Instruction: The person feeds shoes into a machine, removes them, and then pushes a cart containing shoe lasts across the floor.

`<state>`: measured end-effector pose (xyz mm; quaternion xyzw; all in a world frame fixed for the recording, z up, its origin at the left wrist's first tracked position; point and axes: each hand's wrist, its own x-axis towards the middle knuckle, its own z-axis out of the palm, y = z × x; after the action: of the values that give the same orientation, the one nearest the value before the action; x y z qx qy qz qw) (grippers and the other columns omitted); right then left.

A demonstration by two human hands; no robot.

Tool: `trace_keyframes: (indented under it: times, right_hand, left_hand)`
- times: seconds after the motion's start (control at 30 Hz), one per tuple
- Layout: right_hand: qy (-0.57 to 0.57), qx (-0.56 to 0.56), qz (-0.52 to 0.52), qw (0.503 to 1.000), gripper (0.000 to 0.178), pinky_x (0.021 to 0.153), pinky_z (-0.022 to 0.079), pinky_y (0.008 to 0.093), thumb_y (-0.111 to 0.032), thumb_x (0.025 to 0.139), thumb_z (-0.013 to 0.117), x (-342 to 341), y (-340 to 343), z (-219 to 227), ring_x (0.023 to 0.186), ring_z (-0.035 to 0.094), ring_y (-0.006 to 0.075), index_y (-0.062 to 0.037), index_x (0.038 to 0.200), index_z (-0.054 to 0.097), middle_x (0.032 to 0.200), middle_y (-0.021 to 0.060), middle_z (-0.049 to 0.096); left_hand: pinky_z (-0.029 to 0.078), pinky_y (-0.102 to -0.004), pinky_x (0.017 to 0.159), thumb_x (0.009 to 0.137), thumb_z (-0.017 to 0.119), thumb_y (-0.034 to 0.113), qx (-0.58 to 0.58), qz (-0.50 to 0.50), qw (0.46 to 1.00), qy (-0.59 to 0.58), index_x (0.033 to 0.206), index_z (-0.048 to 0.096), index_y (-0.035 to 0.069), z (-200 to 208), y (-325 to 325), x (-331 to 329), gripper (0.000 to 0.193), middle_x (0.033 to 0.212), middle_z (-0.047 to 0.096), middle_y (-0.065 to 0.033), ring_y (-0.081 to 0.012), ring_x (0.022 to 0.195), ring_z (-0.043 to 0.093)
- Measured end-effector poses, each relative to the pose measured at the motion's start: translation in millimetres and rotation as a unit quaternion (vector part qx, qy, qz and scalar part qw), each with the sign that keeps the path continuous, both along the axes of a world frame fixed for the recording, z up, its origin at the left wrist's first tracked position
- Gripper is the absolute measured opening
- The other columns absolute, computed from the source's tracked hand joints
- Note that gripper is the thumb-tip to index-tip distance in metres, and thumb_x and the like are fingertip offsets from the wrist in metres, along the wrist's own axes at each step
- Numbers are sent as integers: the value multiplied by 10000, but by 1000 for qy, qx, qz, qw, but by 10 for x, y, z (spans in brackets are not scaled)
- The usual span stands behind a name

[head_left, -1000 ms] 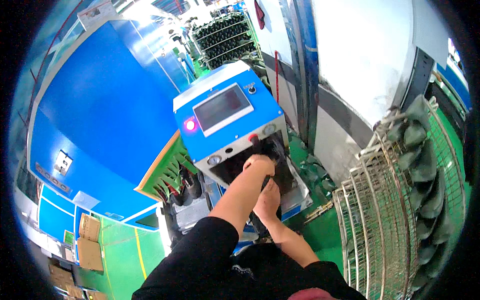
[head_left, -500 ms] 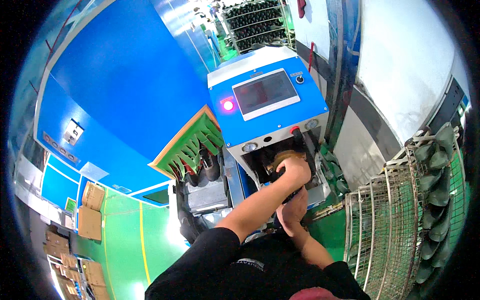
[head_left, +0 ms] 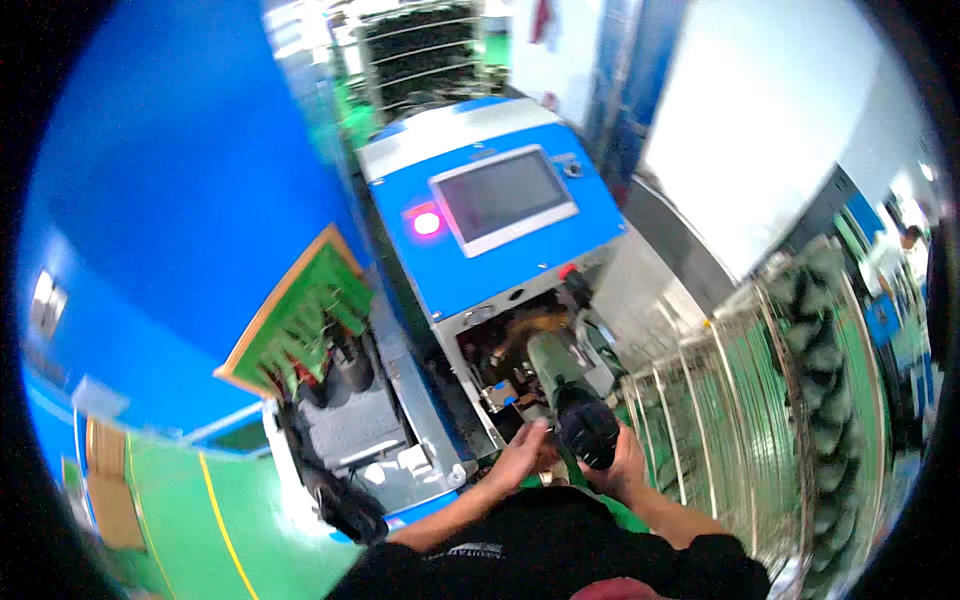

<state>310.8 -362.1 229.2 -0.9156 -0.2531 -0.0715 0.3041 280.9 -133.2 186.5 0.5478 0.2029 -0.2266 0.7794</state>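
In my right hand is the black end of a shoe-shaped piece; its grey-green front points away from me toward the machine opening. The fingers wrap around its right side, partly hidden by it. Just left of the black end is my left hand, its slightly blurred fingers stretched loosely toward the piece; nothing shows in them. Directly ahead stands a blue and white machine with a screen and a lit pink-red button. Inside its open front lies a brownish curved part.
At the right stands a wire rack with a column of dark green shoe-shaped pieces. Left of the machine, a grey bed sits below hanging green strips. A large blue cabinet rises at the left. Cartons stand behind.
Both hands have drawn back from the machine opening toward my body. The shoe-shaped piece now shows in my right hand, and the left has moved to its left side. The whole view has shifted.
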Motion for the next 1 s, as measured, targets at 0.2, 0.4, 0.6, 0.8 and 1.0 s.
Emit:
trace_keyframes:
  times: [0.2,0.4,0.6,0.8,1.0]
  right_hand:
    - [66,-67,284,954,832,1021,475,470,-354,804,782,-301,-287,587,1211,547,440,45,1419,388,1302,283,539]
    - [446,143,-37,883,1041,1052,452,414,-512,830,769,30,-170,59,1264,551,343,-121,1587,171,1421,263,512]
    - [528,527,0,666,649,973,473,345,-127,814,809,319,783,-497,1102,594,187,-49,1386,513,1227,71,631]
    - [456,427,78,777,818,1031,436,329,-158,788,812,361,-32,17,1179,549,164,-66,1500,420,1341,66,593]
    - [196,390,-57,898,948,1107,366,343,-139,763,842,131,-1579,965,1303,470,180,-3,1538,313,1449,87,501]
  left_hand:
    - [485,-418,1014,955,447,683,-301,-57,931,199,1407,507,67,-534,38,-470,767,1364,588,-117,-264,1201,593]
    - [455,-441,1049,938,645,501,-265,-107,944,163,1443,454,76,-459,-93,-486,687,1431,535,-82,-259,1265,543]
    - [462,-441,1046,923,654,508,-197,-85,964,158,1399,503,97,-399,-30,-556,646,1383,555,-79,-245,1249,544]
    - [482,-503,987,882,679,513,-118,59,975,181,1338,543,46,-320,-66,-559,667,1282,613,-116,-314,1189,563]
    - [513,-504,915,859,702,483,-136,97,977,133,1245,595,82,-501,-110,-387,566,1267,623,-111,-316,1109,613]
